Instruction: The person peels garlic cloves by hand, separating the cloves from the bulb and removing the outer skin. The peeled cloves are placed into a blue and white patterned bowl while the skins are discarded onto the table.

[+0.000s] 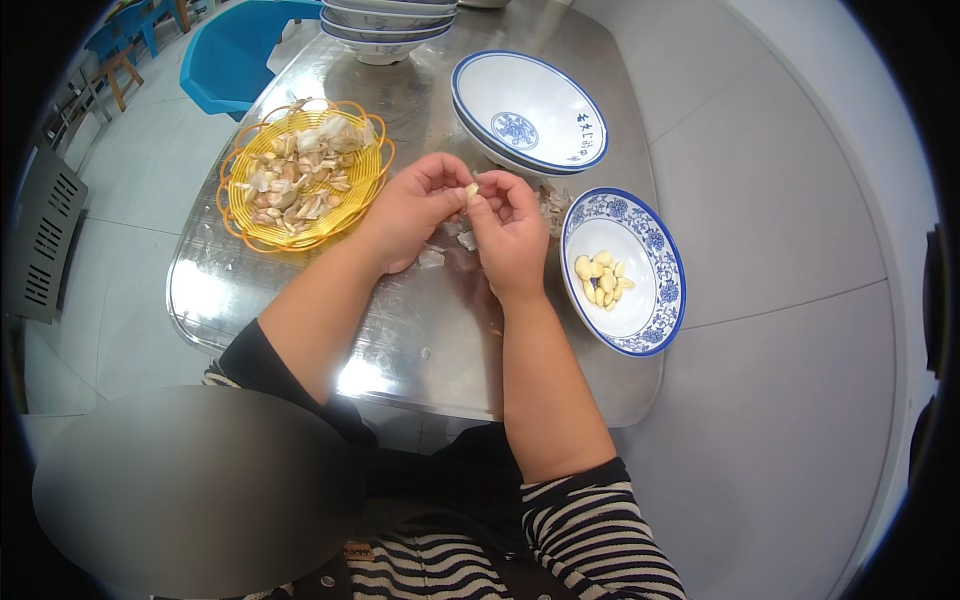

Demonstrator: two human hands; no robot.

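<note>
Between the fingertips of both hands is a small pale garlic clove (pixel 472 190). My left hand (pixel 420 206) pinches it from one side, and my right hand (pixel 511 225) grips it from the other. Left of my hands, a yellow woven basket (pixel 360 199) holds unpeeled garlic cloves (pixel 285 191) and dry skins. To the right, a blue-and-white patterned bowl (pixel 641 300) contains several peeled cloves (pixel 602 279). Loose garlic skins (pixel 555 206) lie on the metal tabletop beyond my right hand, with more flakes (pixel 432 258) under my hands.
Two nested white bowls with blue rims (pixel 551 94) sit tilted behind my hands. A stack of similar bowls (pixel 388 34) rises at the table's far side. A blue plastic chair (pixel 225 60) stands at the far left of the steel table (pixel 427 352). Tiled wall (pixel 765 225) runs along the right.
</note>
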